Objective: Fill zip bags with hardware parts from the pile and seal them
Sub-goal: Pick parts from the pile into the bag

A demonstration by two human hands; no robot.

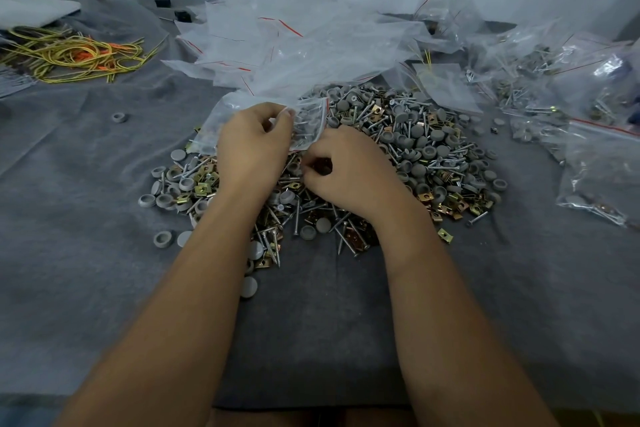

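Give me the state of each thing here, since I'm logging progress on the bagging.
Left hand: fingers pinch the zip bag's mouth.
Right hand: fingers curled, picking parts from the pile.
Zip bag: unsealed, holding some screws.
Pile: loose, heaped on the cloth.
Empty bags: flat, stacked behind the pile.
Filled bags: lying at right.

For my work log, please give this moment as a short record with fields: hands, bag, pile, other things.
left hand: left hand pinches the zip bag at its edge
right hand: right hand curled over the pile, pinching small parts
pile: pile of screws, grey caps, brass clips on the grey cloth
other: empty bags behind; filled bags at right; yellow cords far left
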